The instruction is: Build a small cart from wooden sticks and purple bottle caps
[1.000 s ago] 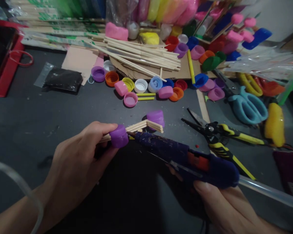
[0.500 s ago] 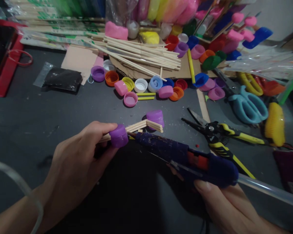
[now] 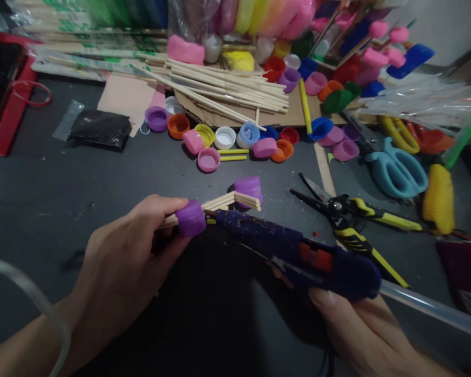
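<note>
My left hand (image 3: 129,256) pinches a purple bottle cap (image 3: 191,218) between thumb and fingers. Thin wooden sticks (image 3: 223,201) run behind that cap, with ends showing on both sides of it. My right hand (image 3: 361,324) is wrapped round a dark blue glue gun (image 3: 275,238), whose nozzle points left and meets the cap's right side; whether they touch I cannot tell. A clear glue stick (image 3: 427,306) sticks out of the gun's back end. Just beyond the nozzle, a second purple cap (image 3: 249,189) rests behind the bent right end of the sticks.
Yellow-and-black cutters (image 3: 339,208) lie open at the right, near blue-handled scissors (image 3: 398,170). Several coloured caps (image 3: 225,137) line the table's middle, before a bundle of wooden sticks (image 3: 227,86). A black packet (image 3: 100,128) lies left. A pale cable (image 3: 27,288) curves over my left forearm.
Both hands hold almost the same pose, the nozzle staying by the purple cap. The whole view has shifted very slightly.
</note>
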